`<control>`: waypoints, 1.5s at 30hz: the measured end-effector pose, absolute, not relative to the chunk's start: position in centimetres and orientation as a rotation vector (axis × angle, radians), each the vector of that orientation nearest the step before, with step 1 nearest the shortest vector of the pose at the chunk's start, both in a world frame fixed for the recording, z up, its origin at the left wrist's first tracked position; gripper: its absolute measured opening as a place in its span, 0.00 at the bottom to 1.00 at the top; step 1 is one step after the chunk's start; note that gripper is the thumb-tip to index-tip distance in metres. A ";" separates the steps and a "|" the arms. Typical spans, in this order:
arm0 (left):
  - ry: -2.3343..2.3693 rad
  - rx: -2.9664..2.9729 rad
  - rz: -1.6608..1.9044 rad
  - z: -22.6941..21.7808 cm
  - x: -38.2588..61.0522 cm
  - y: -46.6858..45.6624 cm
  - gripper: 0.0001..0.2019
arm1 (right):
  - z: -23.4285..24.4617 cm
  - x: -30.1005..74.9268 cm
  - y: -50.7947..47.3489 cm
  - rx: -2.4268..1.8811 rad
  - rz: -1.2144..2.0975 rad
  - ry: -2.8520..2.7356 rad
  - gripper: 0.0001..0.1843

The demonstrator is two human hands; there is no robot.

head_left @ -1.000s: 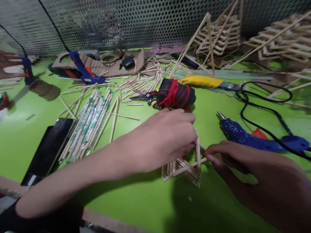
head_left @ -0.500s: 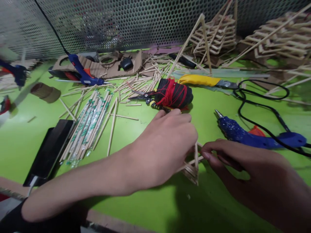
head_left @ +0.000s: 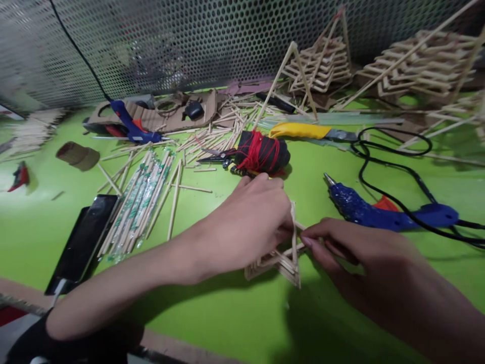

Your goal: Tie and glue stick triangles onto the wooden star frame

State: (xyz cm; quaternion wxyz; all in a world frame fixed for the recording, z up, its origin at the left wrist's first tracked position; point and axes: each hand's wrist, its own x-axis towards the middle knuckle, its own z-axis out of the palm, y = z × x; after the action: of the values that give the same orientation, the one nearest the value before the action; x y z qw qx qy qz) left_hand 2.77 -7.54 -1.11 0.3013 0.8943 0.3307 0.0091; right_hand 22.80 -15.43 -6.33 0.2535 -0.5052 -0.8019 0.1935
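Note:
A small frame of glued wooden sticks (head_left: 282,259) lies on the green table (head_left: 227,313) near the front. My left hand (head_left: 246,225) curls over its upper part, fingers closed on an upright stick. My right hand (head_left: 341,253) comes in from the right and pinches a stick at the frame's right corner. A blue glue gun (head_left: 379,212) lies just beyond my right hand, its nozzle pointing left.
Loose sticks and wrapped chopsticks (head_left: 140,199) lie left, beside a black phone (head_left: 83,242). Scissors (head_left: 215,155), a black bundle bound in red thread (head_left: 261,151), a yellow-handled knife (head_left: 303,130), another glue gun (head_left: 131,124) and stick models (head_left: 322,63) crowd the back by a mesh wall.
Both hands with the stick frame have shifted slightly left in the picture as the view moved. The frame's lower left part shows again from under my left hand.

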 end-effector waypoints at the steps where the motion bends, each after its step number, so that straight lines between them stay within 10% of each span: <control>1: 0.879 2.360 0.015 -1.0 2.8 -7.5 0.13 | -6.3 22.8 -15.4 -1.370 0.526 -2.181 0.13; 45: 0.839 2.345 0.115 -1.2 2.7 -8.0 0.07 | -6.2 22.5 -14.6 -1.274 0.397 -2.069 0.05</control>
State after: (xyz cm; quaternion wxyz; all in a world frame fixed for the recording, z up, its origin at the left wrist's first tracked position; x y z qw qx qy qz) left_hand 2.71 -7.99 -1.24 0.3184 0.8916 0.3189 0.0438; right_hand 22.52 -14.57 -6.16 0.3332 -0.4877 -0.7925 0.1520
